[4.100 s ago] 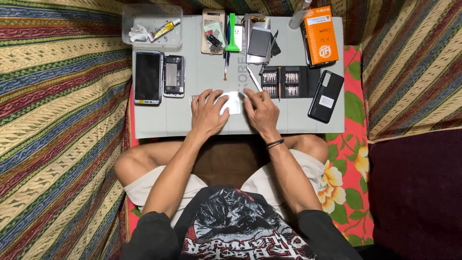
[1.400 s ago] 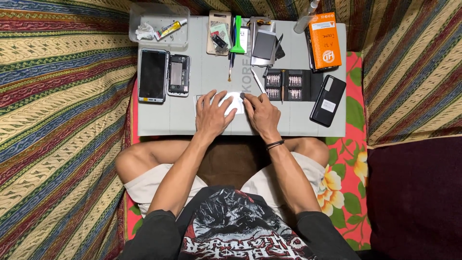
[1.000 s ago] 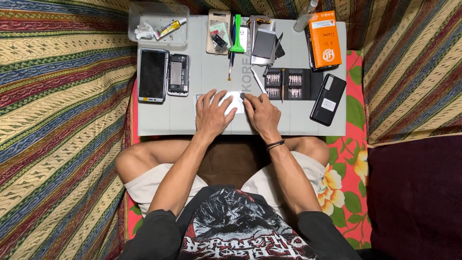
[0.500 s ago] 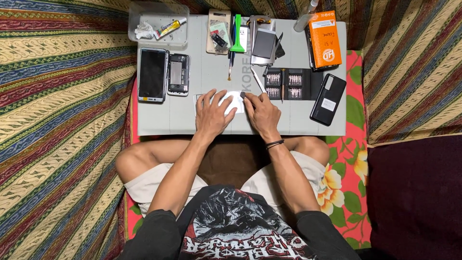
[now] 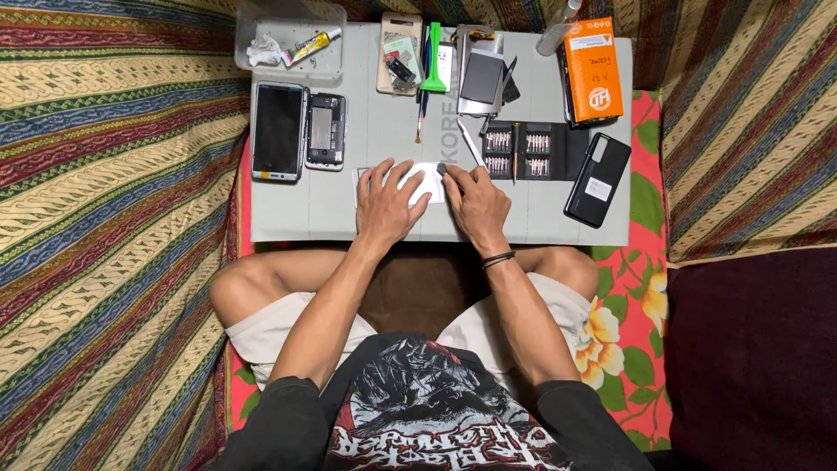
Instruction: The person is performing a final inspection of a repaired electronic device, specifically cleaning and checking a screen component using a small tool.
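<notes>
Seen from above, a seated person's left hand (image 5: 386, 202) lies flat, fingers spread, pressing a small white sheet (image 5: 425, 180) onto the grey desk (image 5: 384, 144). The right hand (image 5: 475, 202) pinches a small dark tool at the sheet's right edge, near a screwdriver set (image 5: 523, 150)

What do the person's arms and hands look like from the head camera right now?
Both arms are bare from short black sleeves down. The left hand wears nothing. The right hand has a thin dark band at its wrist. No gloves, no rings visible.
</notes>
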